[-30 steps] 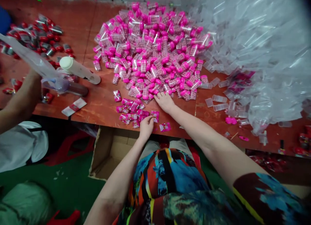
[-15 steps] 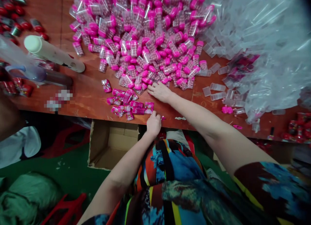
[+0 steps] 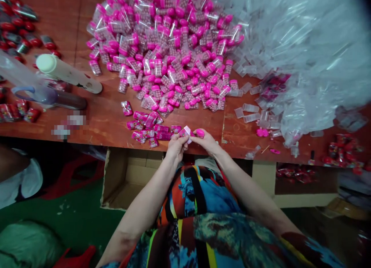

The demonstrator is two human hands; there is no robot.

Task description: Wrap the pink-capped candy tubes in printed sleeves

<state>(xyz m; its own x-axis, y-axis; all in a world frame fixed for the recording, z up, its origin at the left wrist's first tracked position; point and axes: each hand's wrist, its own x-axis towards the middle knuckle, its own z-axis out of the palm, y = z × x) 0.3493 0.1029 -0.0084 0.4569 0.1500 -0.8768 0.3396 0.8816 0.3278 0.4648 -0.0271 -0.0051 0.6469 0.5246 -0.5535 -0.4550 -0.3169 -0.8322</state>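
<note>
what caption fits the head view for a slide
Left hand holds a pink label, right hand a pink-capped tube, near a tube pile.

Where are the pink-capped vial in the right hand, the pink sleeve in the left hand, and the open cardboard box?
pink-capped vial (image 3: 199, 133), head view, on its cap.
pink sleeve (image 3: 185, 132), head view, upper end.
cardboard box (image 3: 108, 171), head view, left wall.

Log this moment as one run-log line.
left hand: holds pink label | right hand: holds pink-capped vial | label pile: beside left hand | vial heap: beyond on wooden table
</note>
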